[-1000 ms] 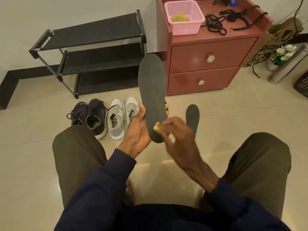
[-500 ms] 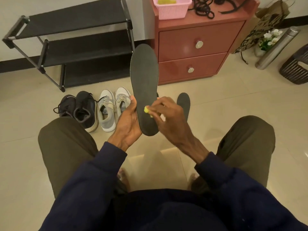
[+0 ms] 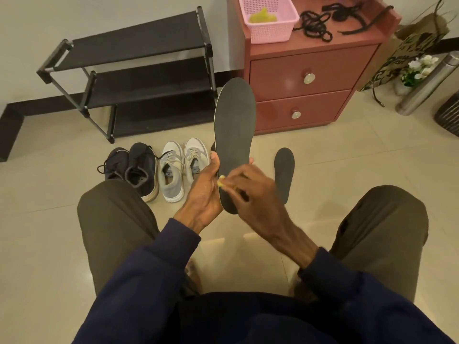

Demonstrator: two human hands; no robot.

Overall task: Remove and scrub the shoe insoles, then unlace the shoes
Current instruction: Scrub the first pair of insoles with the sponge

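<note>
**Desk:** What is being held, and how?

**Caption:** A dark insole (image 3: 234, 135) is gripped near its heel end by the left hand (image 3: 206, 194). The thumb is laid on one edge and the fingertips are wrapped round the other. The toe end is raised upright in front of the red cabinet (image 3: 298, 95).

**Desk:** And the other hand?

**Caption:** A small yellow scrubber (image 3: 221, 181) is pinched in the right hand (image 3: 253, 192). It is pressed against the insole's lower part, level with the left hand's grip.

**Desk:** What else is shown?

**Caption:** A second insole (image 3: 284, 170) is seen flat on the floor in front of the cabinet. Laced white shoes (image 3: 182, 167) and black shoes (image 3: 135, 167) are lined up to the cabinet's left. Black laces (image 3: 315, 23) and a pink basket (image 3: 270, 28) are seen on its top.
</note>
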